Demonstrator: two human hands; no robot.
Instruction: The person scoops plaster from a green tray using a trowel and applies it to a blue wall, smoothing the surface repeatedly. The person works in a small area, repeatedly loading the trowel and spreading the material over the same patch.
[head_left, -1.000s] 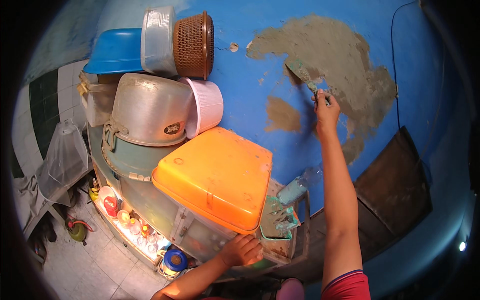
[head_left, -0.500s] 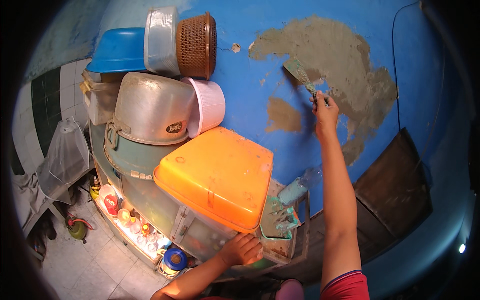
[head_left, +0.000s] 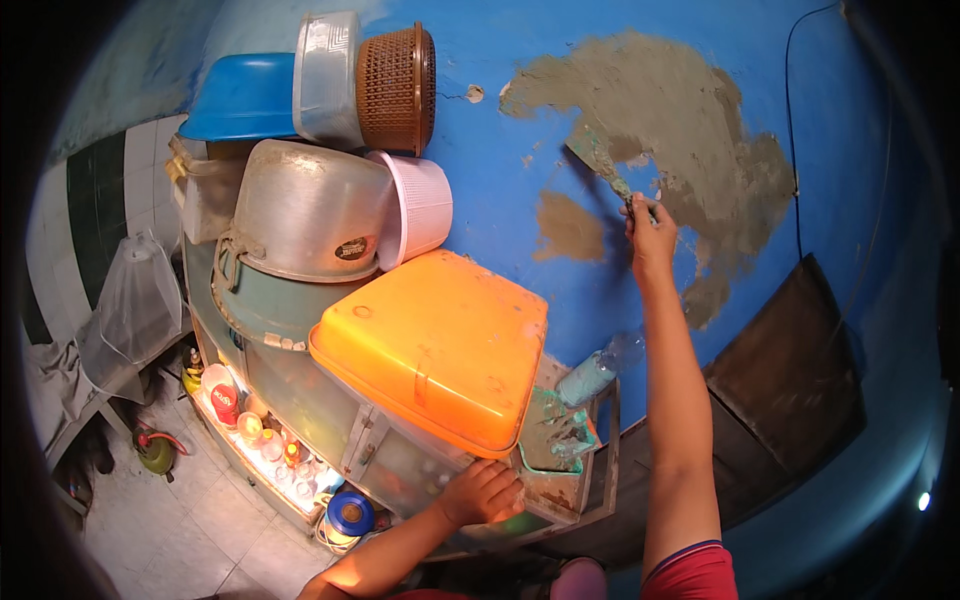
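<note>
We see the right hand [head_left: 652,235] closed around the handle of a putty knife [head_left: 595,155], whose blade lies against the blue wall [head_left: 490,200] at the lower edge of a broad grey patch [head_left: 665,85]. The handle sits low and the blade points up and to the left, a slanted hold that we judge suits drawing the edge flat across the surface. The forearm reaches almost straight up, presumably because stacked household goods keep the body back from the wall. We find the left hand [head_left: 485,492] at the front edge of the cabinet [head_left: 295,380], just below the orange tub [head_left: 430,340], its fingers bent and close together; it probably steadies the leaning body, though we cannot tell whether it grips anything. Between tub and right forearm, a green tray [head_left: 537,467] holding grey paste rests on a ledge, and a bottle [head_left: 585,382] leans just beyond it toward the wall; we take this placing as a way to keep both within reach. To the left, a metal pot [head_left: 310,210] stands mouth-down beside a pink basket [head_left: 420,208], an arrangement that likely saves space and leaves the patched area uncovered.
</note>
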